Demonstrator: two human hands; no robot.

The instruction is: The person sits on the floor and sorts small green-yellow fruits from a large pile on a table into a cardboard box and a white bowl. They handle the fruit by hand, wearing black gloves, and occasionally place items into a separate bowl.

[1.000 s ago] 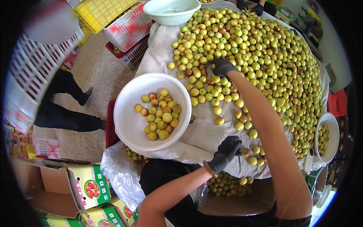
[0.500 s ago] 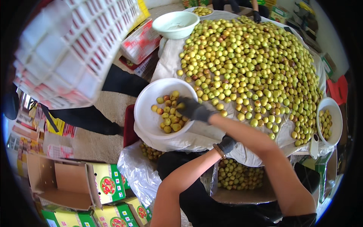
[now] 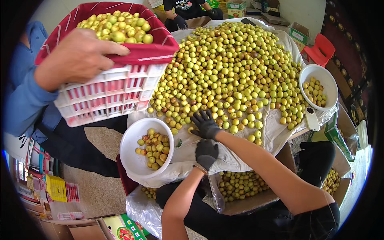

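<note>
My right hand (image 3: 205, 125) in a dark glove lies with fingers spread at the near edge of a heap of yellow-green fruit (image 3: 228, 68) on a cloth-covered table (image 3: 272, 136). Just below it, my gloved left hand (image 3: 206, 154) is curled closed over the cloth; whatever is inside is hidden. Left of both hands, a white bowl (image 3: 126, 150) holds yellow and reddish fruit. A person in a blue sleeve, whose hand (image 3: 80, 60) grips a white crate (image 3: 104, 100) with a red liner and fruit in it, holds it at the table's left side.
A second bowl (image 3: 334, 94) is at the right beside a pale device (image 3: 312, 119). Boxes of fruit (image 3: 244, 204) sit below the near edge, cartons (image 3: 124, 228) at lower left. A red chair (image 3: 320, 50) stands at upper right, a co-worker (image 3: 182, 12) at the far end.
The other person's crate has come round upright over the table's left side, showing its fruit. My right hand has left the bowl and spread open on the table. The view has shifted.
</note>
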